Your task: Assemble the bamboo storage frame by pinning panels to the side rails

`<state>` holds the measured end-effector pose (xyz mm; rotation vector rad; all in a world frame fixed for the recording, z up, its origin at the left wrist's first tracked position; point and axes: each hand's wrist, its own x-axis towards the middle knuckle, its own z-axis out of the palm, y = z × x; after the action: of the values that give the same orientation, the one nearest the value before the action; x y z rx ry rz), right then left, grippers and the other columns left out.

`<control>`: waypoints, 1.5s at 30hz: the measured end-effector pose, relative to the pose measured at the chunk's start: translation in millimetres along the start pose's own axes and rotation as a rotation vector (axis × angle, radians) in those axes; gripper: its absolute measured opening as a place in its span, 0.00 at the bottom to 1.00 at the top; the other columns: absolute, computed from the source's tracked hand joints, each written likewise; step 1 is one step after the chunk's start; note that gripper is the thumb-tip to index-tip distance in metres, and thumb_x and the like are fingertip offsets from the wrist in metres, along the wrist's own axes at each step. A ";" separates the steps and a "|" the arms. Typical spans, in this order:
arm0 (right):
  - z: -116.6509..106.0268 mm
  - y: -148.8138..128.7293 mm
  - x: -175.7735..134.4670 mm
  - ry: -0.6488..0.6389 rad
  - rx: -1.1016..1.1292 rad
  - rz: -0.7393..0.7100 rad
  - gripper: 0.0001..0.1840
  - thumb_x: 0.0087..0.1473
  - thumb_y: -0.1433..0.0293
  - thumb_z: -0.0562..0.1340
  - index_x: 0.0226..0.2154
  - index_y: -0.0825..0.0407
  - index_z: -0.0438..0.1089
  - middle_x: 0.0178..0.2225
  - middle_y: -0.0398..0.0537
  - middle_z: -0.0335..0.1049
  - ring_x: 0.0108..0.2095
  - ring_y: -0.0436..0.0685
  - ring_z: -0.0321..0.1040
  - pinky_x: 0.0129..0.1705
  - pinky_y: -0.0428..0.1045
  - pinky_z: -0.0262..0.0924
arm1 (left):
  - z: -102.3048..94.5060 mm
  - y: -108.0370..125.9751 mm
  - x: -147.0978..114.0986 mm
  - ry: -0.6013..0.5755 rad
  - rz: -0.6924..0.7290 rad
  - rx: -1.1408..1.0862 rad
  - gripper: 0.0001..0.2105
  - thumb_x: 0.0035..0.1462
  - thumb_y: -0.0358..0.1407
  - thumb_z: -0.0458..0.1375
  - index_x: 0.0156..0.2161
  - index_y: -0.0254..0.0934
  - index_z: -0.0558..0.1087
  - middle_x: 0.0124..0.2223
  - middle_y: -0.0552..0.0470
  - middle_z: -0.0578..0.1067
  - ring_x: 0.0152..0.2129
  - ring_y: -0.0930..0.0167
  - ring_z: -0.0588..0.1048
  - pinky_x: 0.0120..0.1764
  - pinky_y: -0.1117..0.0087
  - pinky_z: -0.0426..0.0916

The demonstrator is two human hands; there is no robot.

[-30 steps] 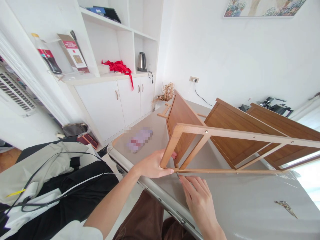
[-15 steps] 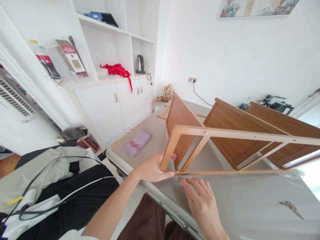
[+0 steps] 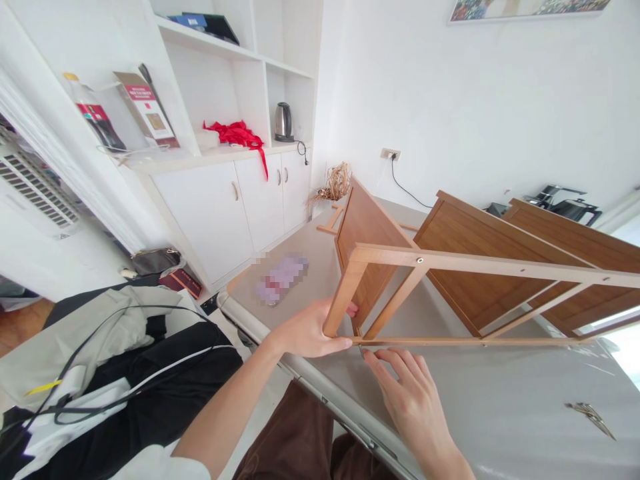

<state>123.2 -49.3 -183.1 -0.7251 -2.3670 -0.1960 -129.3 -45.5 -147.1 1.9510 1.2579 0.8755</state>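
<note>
Gripping wooden frame | hands: left on corner, right pinching thin piece

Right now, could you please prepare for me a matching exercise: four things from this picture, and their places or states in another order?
1. Left hand
2. Right hand
3. Metal fasteners
4. Steel kettle

A. Lying loose on the tabletop
B. Standing in the white shelving
C. Gripping the end of the wooden frame
D. Pinching a small metal piece

Right pairs: 1-C; 2-D; 3-A; 4-B
</note>
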 end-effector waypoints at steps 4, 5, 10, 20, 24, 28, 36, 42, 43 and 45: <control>-5.7 1.6 4.5 -0.035 -0.017 -0.022 0.18 0.65 0.80 0.51 0.48 0.52 0.72 0.40 0.50 0.74 0.41 0.56 0.67 0.41 0.52 0.54 | 0.1 -0.4 -0.6 0.005 0.009 -0.004 0.24 0.55 0.41 0.64 0.56 0.40 0.68 0.43 0.50 0.76 0.47 0.61 0.76 0.50 0.61 0.72; -7.5 1.7 6.0 -0.046 -0.023 -0.035 0.18 0.65 0.80 0.51 0.48 0.52 0.72 0.40 0.50 0.74 0.41 0.56 0.68 0.41 0.52 0.54 | 0.2 -0.5 -0.7 0.006 0.007 -0.004 0.24 0.55 0.41 0.64 0.56 0.40 0.68 0.43 0.50 0.76 0.47 0.62 0.76 0.50 0.61 0.72; -13.3 1.8 11.6 -0.098 -0.072 -0.089 0.19 0.66 0.79 0.49 0.46 0.52 0.72 0.38 0.51 0.73 0.39 0.56 0.66 0.40 0.52 0.54 | 0.4 0.5 -0.4 0.000 -0.005 0.007 0.25 0.55 0.41 0.64 0.57 0.41 0.68 0.42 0.50 0.77 0.46 0.62 0.76 0.48 0.62 0.73; -8.2 8.4 9.6 -0.110 0.057 -0.008 0.13 0.66 0.76 0.54 0.42 0.50 0.74 0.35 0.48 0.71 0.37 0.55 0.66 0.40 0.50 0.56 | 1.2 0.7 -1.2 0.001 0.006 -0.006 0.24 0.56 0.41 0.64 0.56 0.40 0.68 0.44 0.49 0.77 0.48 0.61 0.76 0.50 0.61 0.72; -5.5 6.3 9.1 -0.084 0.138 0.041 0.11 0.66 0.75 0.56 0.41 0.50 0.74 0.34 0.47 0.70 0.35 0.54 0.65 0.38 0.50 0.58 | 2.4 -0.5 -1.6 0.006 -0.003 -0.010 0.24 0.55 0.41 0.64 0.57 0.40 0.68 0.47 0.48 0.77 0.49 0.61 0.75 0.50 0.62 0.72; -0.3 2.4 5.8 -0.065 0.156 0.070 0.10 0.66 0.74 0.57 0.41 0.50 0.74 0.33 0.47 0.71 0.34 0.53 0.65 0.37 0.49 0.59 | 2.1 0.6 -1.3 0.004 0.003 -0.009 0.25 0.55 0.41 0.64 0.56 0.40 0.67 0.49 0.48 0.76 0.49 0.61 0.76 0.50 0.62 0.72; 6.2 5.8 -1.8 -0.027 0.266 0.067 0.11 0.63 0.78 0.59 0.45 0.51 0.72 0.35 0.48 0.71 0.36 0.54 0.66 0.39 0.50 0.63 | -1.9 8.2 -1.7 -0.007 -0.005 -0.011 0.23 0.56 0.40 0.63 0.56 0.41 0.67 0.54 0.50 0.75 0.50 0.62 0.76 0.53 0.63 0.70; 8.8 4.5 -5.1 -0.023 0.314 0.107 0.14 0.62 0.79 0.59 0.47 0.49 0.71 0.36 0.48 0.70 0.37 0.55 0.66 0.39 0.51 0.65 | -2.0 8.8 -1.4 -0.009 -0.010 -0.010 0.24 0.55 0.39 0.64 0.56 0.41 0.67 0.54 0.50 0.75 0.50 0.62 0.76 0.53 0.63 0.70; 9.7 3.8 -5.7 -0.014 0.328 0.118 0.14 0.62 0.80 0.59 0.47 0.49 0.71 0.36 0.48 0.70 0.37 0.55 0.66 0.39 0.51 0.65 | -1.8 8.4 -1.4 -0.008 -0.010 -0.010 0.24 0.55 0.39 0.64 0.56 0.41 0.67 0.54 0.50 0.75 0.50 0.62 0.76 0.53 0.63 0.70; 11.2 2.4 -6.9 -0.001 0.327 0.123 0.14 0.62 0.80 0.59 0.47 0.50 0.71 0.36 0.48 0.70 0.36 0.54 0.66 0.39 0.50 0.65 | -1.2 7.7 -1.3 -0.007 -0.007 -0.011 0.24 0.55 0.39 0.63 0.56 0.41 0.67 0.54 0.50 0.75 0.50 0.62 0.76 0.53 0.62 0.70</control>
<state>122.9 -46.9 -196.2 -0.7060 -2.2703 0.2389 -126.9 -49.0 -140.4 1.9376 1.2530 0.8701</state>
